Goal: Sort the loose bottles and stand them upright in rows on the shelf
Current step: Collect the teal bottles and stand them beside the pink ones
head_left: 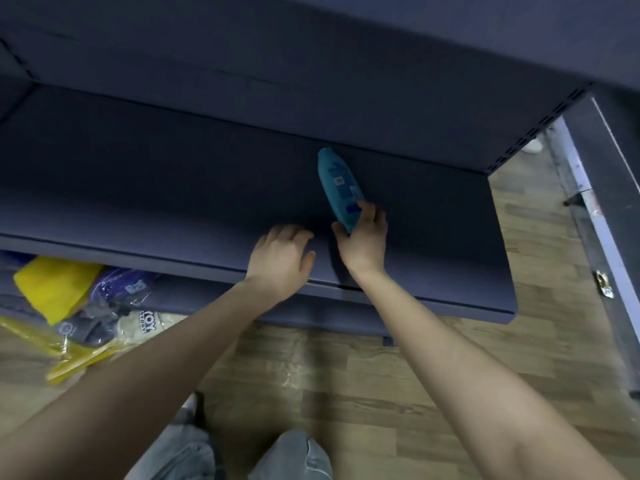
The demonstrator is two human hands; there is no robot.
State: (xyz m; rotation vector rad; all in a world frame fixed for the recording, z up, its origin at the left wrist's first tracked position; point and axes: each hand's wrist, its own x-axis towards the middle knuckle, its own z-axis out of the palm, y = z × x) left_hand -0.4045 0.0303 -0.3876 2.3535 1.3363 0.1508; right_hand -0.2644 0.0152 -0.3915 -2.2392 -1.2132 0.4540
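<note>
A teal bottle [339, 187] with a blue-and-white label stands on the dark blue shelf [138, 188], right of its middle. My right hand [363, 240] grips the bottle at its near, lower end, thumb on one side and fingers on the other. My left hand [280, 265] hovers over the shelf's front edge just left of the bottle, its fingers loosely bent and holding nothing. No other bottle shows on this shelf board.
Below the shelf at the left lie plastic-wrapped packs [114, 306] and a yellow item [55, 285]. A metal upright [602, 216] stands at the right. Wooden floor [346, 375] lies under my arms, with my knees [291, 455] at the bottom.
</note>
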